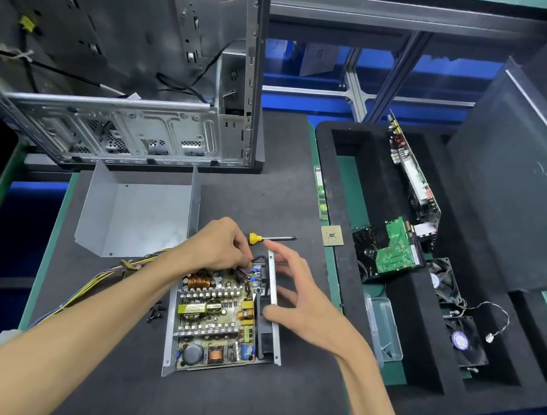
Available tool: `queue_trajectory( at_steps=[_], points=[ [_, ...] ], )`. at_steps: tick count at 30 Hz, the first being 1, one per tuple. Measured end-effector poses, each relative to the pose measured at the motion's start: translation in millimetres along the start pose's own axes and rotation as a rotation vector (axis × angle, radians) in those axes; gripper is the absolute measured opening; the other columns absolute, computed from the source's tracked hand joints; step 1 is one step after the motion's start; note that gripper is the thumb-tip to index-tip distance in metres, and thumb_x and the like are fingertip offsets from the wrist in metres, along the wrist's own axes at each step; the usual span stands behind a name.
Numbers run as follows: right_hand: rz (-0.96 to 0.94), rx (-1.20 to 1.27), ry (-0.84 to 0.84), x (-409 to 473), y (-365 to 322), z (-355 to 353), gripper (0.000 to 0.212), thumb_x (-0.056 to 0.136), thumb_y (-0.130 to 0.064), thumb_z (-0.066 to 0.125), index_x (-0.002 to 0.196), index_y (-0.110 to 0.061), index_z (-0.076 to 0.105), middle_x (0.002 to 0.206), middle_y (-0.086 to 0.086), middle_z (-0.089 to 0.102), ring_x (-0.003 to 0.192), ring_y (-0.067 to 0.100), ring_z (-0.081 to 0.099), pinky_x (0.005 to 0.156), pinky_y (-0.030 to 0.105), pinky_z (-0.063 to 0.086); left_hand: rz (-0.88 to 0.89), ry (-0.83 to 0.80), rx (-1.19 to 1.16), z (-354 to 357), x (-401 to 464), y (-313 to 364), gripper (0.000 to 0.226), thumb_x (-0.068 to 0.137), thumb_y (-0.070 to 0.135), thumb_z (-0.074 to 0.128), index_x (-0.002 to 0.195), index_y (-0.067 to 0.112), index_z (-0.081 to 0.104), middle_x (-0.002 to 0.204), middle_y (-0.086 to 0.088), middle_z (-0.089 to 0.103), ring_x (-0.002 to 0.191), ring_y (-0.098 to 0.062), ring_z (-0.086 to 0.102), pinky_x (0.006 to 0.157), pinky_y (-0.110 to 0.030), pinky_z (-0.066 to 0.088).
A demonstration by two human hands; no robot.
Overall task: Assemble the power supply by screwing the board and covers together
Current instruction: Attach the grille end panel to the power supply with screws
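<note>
The power supply board (214, 317) lies in its grey metal base cover (276, 328) on the black mat, coils and heat sinks facing up. My left hand (222, 246) reaches over the board's far end and pinches the wires there. My right hand (292, 296) rests on the base cover's right wall, thumb on its edge, fingers spread. The grey top cover (133, 214) lies open-side up behind the board to the left. A yellow-handled screwdriver (270, 238) lies just beyond my hands. Several black screws (156, 312) sit left of the board. The cable bundle (98, 279) trails off left.
An open computer case (118, 84) stands at the back left. A black foam tray (431, 261) on the right holds circuit cards, a hard drive and fans. A CPU chip (331, 236) and a RAM stick (320, 192) lie by its edge. A clear plastic box (383, 327) sits beside it.
</note>
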State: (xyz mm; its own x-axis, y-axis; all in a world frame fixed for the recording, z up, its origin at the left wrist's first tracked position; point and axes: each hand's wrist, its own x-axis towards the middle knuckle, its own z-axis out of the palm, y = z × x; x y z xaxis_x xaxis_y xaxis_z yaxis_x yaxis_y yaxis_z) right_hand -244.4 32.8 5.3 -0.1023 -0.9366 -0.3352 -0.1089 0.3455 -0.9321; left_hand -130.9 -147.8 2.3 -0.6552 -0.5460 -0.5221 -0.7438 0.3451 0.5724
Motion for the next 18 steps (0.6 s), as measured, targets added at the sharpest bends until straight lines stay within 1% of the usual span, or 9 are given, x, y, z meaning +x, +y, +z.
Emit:
queue_trajectory(
  at_steps=[4, 6, 8, 10, 12, 14, 15, 16, 18],
  points=[
    [0.002, 0.003, 0.009, 0, -1, 1, 0.089, 0.077, -0.005, 0.067, 0.143, -0.057, 0.038, 0.142, -0.007, 0.036, 0.136, -0.004, 0.039, 0.118, 0.033, 0.04, 0.015, 0.035, -0.012, 2, -2, -2, 0.009, 0.08, 0.018, 0.082, 0.074, 0.023, 0.08, 0.075, 0.011, 0.067, 0.066, 0.0, 0.058, 0.054, -0.01, 0.038],
    [0.004, -0.001, 0.012, 0, -1, 1, 0.089, 0.076, -0.006, 0.067, 0.143, -0.056, 0.037, 0.142, -0.006, 0.036, 0.137, -0.003, 0.039, 0.118, 0.035, 0.04, 0.019, 0.045, 0.033, 4, -3, 0, 0.018, 0.08, 0.017, 0.081, 0.067, 0.028, 0.076, 0.074, 0.008, 0.069, 0.068, -0.003, 0.061, 0.06, -0.015, 0.044],
    [0.004, 0.001, 0.019, -1, -2, 2, 0.089, 0.075, -0.007, 0.066, 0.143, -0.057, 0.038, 0.143, -0.007, 0.036, 0.137, -0.002, 0.038, 0.118, 0.036, 0.041, -0.01, 0.034, 0.121, 5, -1, 5, 0.023, 0.081, 0.017, 0.08, 0.063, 0.029, 0.071, 0.072, 0.008, 0.07, 0.071, -0.009, 0.065, 0.069, -0.024, 0.052],
    [0.007, 0.014, 0.029, -2, -3, 4, 0.088, 0.074, -0.007, 0.065, 0.14, -0.06, 0.039, 0.143, -0.008, 0.036, 0.138, -0.002, 0.037, 0.118, 0.038, 0.04, -0.051, 0.011, 0.221, 5, 1, 11, 0.017, 0.083, 0.015, 0.076, 0.069, 0.025, 0.072, 0.074, 0.006, 0.071, 0.076, -0.016, 0.067, 0.076, -0.031, 0.057],
    [0.009, 0.024, 0.03, -3, -4, 5, 0.088, 0.074, -0.008, 0.064, 0.139, -0.062, 0.039, 0.143, -0.008, 0.035, 0.137, -0.005, 0.037, 0.119, 0.039, 0.039, -0.068, -0.015, 0.335, 4, 4, 19, 0.009, 0.084, 0.011, 0.067, 0.086, 0.018, 0.073, 0.086, -0.002, 0.071, 0.081, -0.023, 0.069, 0.079, -0.037, 0.059],
    [0.014, 0.028, 0.026, -4, -5, 5, 0.088, 0.075, -0.007, 0.064, 0.141, -0.059, 0.039, 0.143, -0.006, 0.035, 0.136, -0.006, 0.037, 0.119, 0.041, 0.039, -0.053, -0.038, 0.449, 3, 5, 28, 0.016, 0.084, 0.01, 0.061, 0.099, 0.012, 0.066, 0.093, -0.005, 0.066, 0.083, -0.026, 0.065, 0.073, -0.037, 0.056],
    [0.016, 0.033, 0.025, -4, -5, 5, 0.087, 0.076, -0.006, 0.064, 0.143, -0.057, 0.039, 0.143, -0.005, 0.035, 0.137, -0.004, 0.037, 0.119, 0.042, 0.039, -0.04, -0.049, 0.497, 2, 6, 31, 0.015, 0.084, 0.011, 0.061, 0.099, 0.011, 0.061, 0.093, -0.005, 0.062, 0.082, -0.027, 0.062, 0.07, -0.036, 0.052],
    [0.017, 0.037, 0.023, -4, -5, 4, 0.087, 0.077, -0.005, 0.064, 0.144, -0.054, 0.038, 0.143, -0.004, 0.035, 0.137, -0.002, 0.038, 0.119, 0.042, 0.039, -0.028, -0.066, 0.532, 1, 6, 35, 0.013, 0.084, 0.013, 0.063, 0.095, 0.013, 0.057, 0.092, -0.005, 0.059, 0.082, -0.027, 0.06, 0.068, -0.035, 0.048],
    [0.02, 0.039, 0.019, -4, -5, 4, 0.087, 0.078, -0.003, 0.065, 0.146, -0.05, 0.038, 0.142, -0.003, 0.035, 0.137, -0.002, 0.039, 0.119, 0.043, 0.039, -0.011, -0.109, 0.561, -2, 9, 40, 0.018, 0.083, 0.015, 0.069, 0.085, 0.015, 0.052, 0.09, -0.006, 0.057, 0.08, -0.028, 0.059, 0.066, -0.035, 0.046]
  ],
)
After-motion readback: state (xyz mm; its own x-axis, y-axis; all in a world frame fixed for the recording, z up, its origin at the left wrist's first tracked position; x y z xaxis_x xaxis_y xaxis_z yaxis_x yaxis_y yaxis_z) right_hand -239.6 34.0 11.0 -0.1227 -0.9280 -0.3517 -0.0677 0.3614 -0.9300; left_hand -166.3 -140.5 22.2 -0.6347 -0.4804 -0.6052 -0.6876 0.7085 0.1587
